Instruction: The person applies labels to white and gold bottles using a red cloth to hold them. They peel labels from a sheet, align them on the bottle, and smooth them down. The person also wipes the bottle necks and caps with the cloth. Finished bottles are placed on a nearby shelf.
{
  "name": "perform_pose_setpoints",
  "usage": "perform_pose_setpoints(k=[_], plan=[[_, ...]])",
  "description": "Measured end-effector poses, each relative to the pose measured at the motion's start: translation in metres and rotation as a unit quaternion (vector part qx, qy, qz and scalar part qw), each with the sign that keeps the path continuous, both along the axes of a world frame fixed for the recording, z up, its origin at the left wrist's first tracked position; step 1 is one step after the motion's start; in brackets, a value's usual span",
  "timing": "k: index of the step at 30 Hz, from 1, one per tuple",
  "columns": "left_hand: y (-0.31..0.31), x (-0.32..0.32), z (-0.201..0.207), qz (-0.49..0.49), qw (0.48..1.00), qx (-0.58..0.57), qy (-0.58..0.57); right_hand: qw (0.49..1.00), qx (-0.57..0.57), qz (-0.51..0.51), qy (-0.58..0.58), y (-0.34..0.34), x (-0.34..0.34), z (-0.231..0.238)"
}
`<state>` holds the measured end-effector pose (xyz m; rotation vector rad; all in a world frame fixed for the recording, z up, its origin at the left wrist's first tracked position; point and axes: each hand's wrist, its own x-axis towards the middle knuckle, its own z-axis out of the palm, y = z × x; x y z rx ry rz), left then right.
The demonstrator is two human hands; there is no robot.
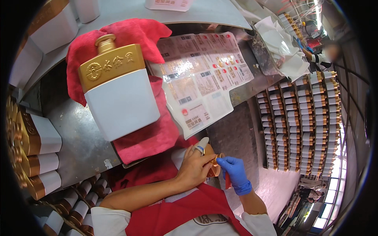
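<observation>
Head view: a gold-necked bottle held crosswise in both hands

The held bottle is in front of the person's chest, just off the near edge of the dark metal worktop. Its long axis seems to run roughly left to right, with the neck pointing to the person's right; the hands cover much of it, so its exact tilt is hard to tell. The left hand, with a white cover on one fingertip, is curled over the copper-gold upper part, its fingers reaching to the neck. The right hand, in a blue glove, is nearly closed, fingertips pinched at the neck. A red strip shows just under the glove; whether it is gripped cannot be told.

On the worktop, a larger-looking white and gold bottle rests on a red cloth, its neck toward the far left and its base toward the person. To its right lies a glossy label sheet. Similar bottles are grouped at the left, and shelves of bottles fill the right.
</observation>
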<state>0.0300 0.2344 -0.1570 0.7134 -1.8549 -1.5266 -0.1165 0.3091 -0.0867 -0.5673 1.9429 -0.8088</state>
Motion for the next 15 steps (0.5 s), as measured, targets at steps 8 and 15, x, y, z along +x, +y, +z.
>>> perform_pose_setpoints(k=[8, 15], plan=[[-0.005, 0.000, -0.002, 0.016, 0.997, 0.069, 0.012, 1.000, 0.006, 0.006, -0.004, -0.009, 0.000, 0.002], [-0.012, -0.004, -0.003, 0.004, 0.996, 0.089, -0.006, 1.000, 0.002, 0.012, -0.013, -0.006, -0.003, -0.004]])
